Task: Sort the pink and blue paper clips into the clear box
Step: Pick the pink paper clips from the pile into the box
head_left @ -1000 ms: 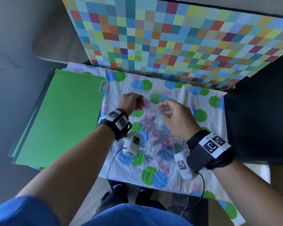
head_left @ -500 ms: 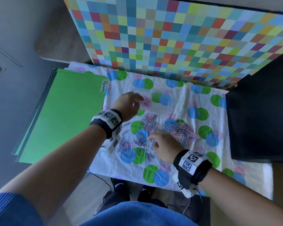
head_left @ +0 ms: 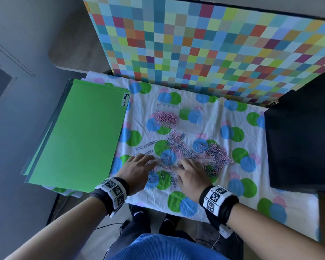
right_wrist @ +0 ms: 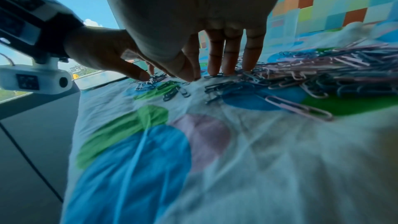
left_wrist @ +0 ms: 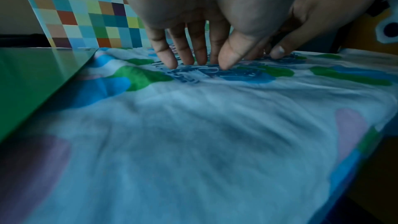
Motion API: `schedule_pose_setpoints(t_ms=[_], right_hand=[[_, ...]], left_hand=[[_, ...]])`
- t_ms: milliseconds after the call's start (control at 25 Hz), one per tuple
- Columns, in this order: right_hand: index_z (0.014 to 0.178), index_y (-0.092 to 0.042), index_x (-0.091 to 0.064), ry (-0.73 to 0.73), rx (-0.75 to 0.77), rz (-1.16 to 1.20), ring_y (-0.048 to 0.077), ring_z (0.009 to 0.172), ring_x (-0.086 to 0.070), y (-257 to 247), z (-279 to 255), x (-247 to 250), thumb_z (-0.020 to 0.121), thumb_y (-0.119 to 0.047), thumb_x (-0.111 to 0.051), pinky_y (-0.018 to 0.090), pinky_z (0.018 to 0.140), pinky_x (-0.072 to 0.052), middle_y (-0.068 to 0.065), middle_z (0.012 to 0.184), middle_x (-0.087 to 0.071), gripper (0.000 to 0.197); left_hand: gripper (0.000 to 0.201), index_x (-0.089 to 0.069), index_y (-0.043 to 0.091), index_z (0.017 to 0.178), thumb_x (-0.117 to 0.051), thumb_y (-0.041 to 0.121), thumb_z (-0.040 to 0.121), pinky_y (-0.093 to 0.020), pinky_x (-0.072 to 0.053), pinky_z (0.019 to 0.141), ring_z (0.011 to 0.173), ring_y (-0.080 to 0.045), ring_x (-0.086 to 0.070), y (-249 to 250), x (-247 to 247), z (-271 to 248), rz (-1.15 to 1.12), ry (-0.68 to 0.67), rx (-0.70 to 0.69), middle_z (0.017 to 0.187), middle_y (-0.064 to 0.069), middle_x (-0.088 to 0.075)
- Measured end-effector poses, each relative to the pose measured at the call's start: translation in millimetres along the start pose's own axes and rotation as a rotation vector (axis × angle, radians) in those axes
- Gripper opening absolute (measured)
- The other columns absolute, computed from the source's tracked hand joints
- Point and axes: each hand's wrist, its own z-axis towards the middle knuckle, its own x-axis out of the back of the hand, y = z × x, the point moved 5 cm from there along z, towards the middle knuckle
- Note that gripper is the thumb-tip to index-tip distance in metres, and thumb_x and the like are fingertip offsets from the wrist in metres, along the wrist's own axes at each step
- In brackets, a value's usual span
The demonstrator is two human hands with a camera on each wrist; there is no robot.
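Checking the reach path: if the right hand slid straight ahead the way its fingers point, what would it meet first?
Probably the loose clip pile: the right hand points into it, its fingertips already at the edge. The clear box lies beyond.

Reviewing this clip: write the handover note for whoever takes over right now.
Left hand: open, fingertips down on loose clips, nothing held.
Right hand: open, fingers spread on the clip pile.
Clear box: behind the pile; left compartment holds pink clips, right compartment looks empty.
Done: some pink sorted.
Left: the mixed pink and blue pile on the cloth; apparently no blue boxed yet.
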Motion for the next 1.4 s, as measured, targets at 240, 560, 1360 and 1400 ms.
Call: schedule_pose_setpoints(t_ms=[240,560,1360,1400], right_hand=[[0.083,-0.016,-0.066,0.088,-0.085,0.095,0.021,0.083,-0.056,6.0,9.7,5.6,0.079,-0.017,-0.066,0.038,0.079,-0.049,-0.001,0.088,-0.059,0.004],[0.077,-0.016,-0.062,0.045,-0.083,0.057,0.024,0.082,-0.056,-9.3,27.7,1.2,0.081,-0.024,-0.065,0.035,0.075,-0.047,0.003,0.087,-0.058,0.009],[0.085,-0.009,-0.066,0.012,-0.024,0.045,0.025,0.091,-0.055,-16.5,40.1,3.3,0.086,-0.018,-0.061,0.04,0.085,-0.048,0.007,0.094,-0.059,0.011],[0.084,-0.008,-0.066,0.015,-0.021,0.043,0.025,0.092,-0.055,-17.1,40.9,3.6,0.087,-0.017,-0.06,0.041,0.084,-0.048,0.007,0.094,-0.06,0.011]], left_hand=[[0.019,-0.068,0.032,0.104,-0.06,0.026,0.087,-0.034,-0.046,0.091,0.109,-0.017,-0.055,-2.2,17.1,1.3,-0.024,0.03,0.057,0.117,0.006,-0.06],[0.02,-0.062,0.029,0.107,-0.047,0.033,0.095,-0.034,-0.042,0.099,0.114,-0.017,-0.05,12.2,16.7,41.0,-0.111,-0.007,0.081,0.117,0.005,-0.056],[0.031,-0.054,0.022,0.106,-0.053,0.006,0.08,-0.031,-0.054,0.069,0.076,-0.017,-0.064,6.1,20.9,44.9,-0.425,-0.004,0.203,0.083,0.004,-0.067],[0.039,-0.051,0.026,0.115,-0.051,0.007,0.08,-0.03,-0.054,0.069,0.076,-0.016,-0.063,8.4,21.8,43.5,-0.414,-0.007,0.185,0.086,0.004,-0.067]])
